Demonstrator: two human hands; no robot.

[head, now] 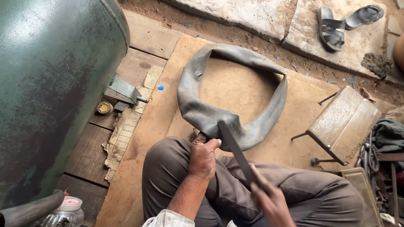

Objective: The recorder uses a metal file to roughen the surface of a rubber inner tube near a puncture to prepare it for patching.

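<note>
Big green tank [50, 92] far left, jar [69, 208] near its foot. Left hand [203, 156], grip closed around a fold of the grey inner tube [202, 113], pinning it on the knee; the rest of the tube loops out flat over the tan mat [235, 88]. Right hand [271, 201], grip wrapped on the handle of a flat file [235, 148], blade laid on the pinned rubber. Judging: filing underway, no patch on the tube yet. Wooden stool [343, 122] right, sandals [336, 25] far right.

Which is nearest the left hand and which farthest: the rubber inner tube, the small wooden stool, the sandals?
From the left hand:
1. Rubber inner tube, touching, pinned under its grip.
2. Small wooden stool, off to the right.
3. Sandals, far upper right on the stone slab.
</note>
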